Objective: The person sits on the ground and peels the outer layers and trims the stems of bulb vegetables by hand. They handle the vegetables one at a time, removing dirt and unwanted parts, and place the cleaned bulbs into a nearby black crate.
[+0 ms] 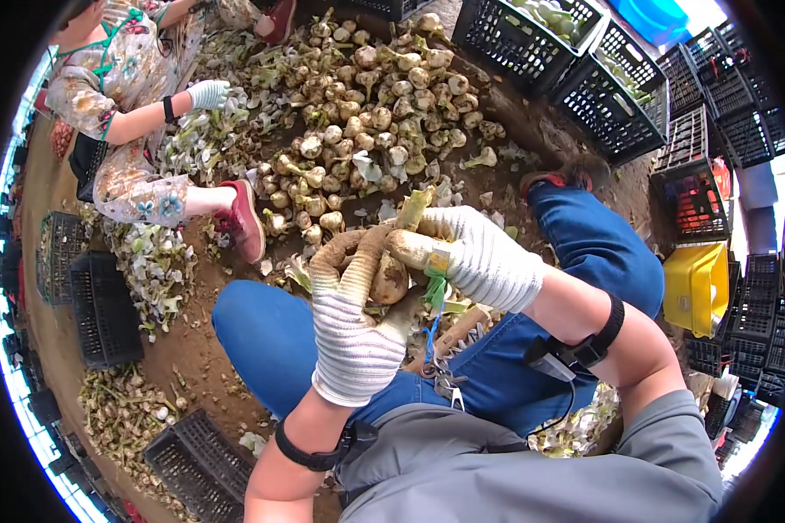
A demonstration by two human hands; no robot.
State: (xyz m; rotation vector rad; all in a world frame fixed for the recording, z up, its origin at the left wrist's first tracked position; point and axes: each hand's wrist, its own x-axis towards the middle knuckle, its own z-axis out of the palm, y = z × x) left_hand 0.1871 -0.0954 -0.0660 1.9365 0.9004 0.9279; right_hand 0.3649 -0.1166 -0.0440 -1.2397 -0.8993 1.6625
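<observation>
My left hand (360, 320), in a striped white work glove with soiled brown fingers, is closed around a garlic bulb (390, 280). Its thick cut stem (416, 206) points up and away between my two hands. My right hand (484, 255), gloved alike, grips the bulb at the base of the stem. Around the right thumb is a band with a knotted green strip (437, 282). Below it hangs a blue cord (432, 333). Part of the bulb is hidden by my fingers.
Ahead lies a heap of garlic bulbs (379, 118) amid peeled skins (203, 140). At the left, a co-worker's gloved hand (209, 95) hovers over the scraps. Black plastic crates (611, 98) stand at the far right, a yellow bin (693, 287) nearer. More crates (104, 307) lie at left.
</observation>
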